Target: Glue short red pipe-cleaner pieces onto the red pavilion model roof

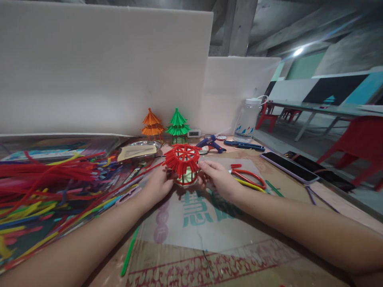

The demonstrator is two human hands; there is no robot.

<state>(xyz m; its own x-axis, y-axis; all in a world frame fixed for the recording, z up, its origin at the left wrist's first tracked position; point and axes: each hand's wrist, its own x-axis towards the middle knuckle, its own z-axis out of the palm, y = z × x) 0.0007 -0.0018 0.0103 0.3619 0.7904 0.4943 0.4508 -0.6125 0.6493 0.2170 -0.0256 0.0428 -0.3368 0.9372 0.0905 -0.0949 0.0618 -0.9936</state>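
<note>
Red fringed model point(180, 164) in a two-handed grasp.
Left hand point(160, 183) holds left side, fingertips hidden; right hand point(218, 177) pinches right side, thumb near fingers.

Looks like a craft workshop in a bare concrete room: fuzzy stems point(54, 171) heaped bright at near left, a glue gun point(211, 142) farther back, white boards point(104, 71) behind, and there, far right, red chairs point(359, 137) under raw concrete beams point(293, 34)!
</note>
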